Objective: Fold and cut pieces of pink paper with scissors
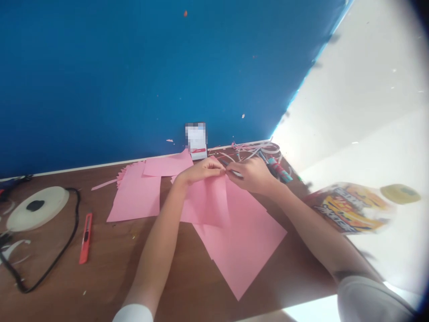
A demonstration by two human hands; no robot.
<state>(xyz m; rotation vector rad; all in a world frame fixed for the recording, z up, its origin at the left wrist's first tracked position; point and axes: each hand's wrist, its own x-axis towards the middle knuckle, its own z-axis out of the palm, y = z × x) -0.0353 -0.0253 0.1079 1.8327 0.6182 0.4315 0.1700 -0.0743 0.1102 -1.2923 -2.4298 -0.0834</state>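
My left hand [205, 170] is closed in a pinch on the upper edge of a raised pink paper sheet [211, 201]. The sheet hangs curved from the fingers. Close beside it, my right hand [251, 174] is closed, its fingertips meeting the left ones at the paper's edge. Something thin and greyish shows between its thumb and fingers, too small to make out. Under both hands, more pink sheets [250, 243] lie overlapping, one corner pointing toward me. To the left lie another pink sheet [137, 197] and a fringed pink strip [123, 172].
A red box cutter [86, 238], a black cable [77, 210] and a round white object [38, 209] are on the brown table [110, 268] at left. Paper scraps and strips [251, 150] lie behind my right hand. A yellow-capped bottle [355, 208] stands right. A blue wall [134, 80] rises behind.
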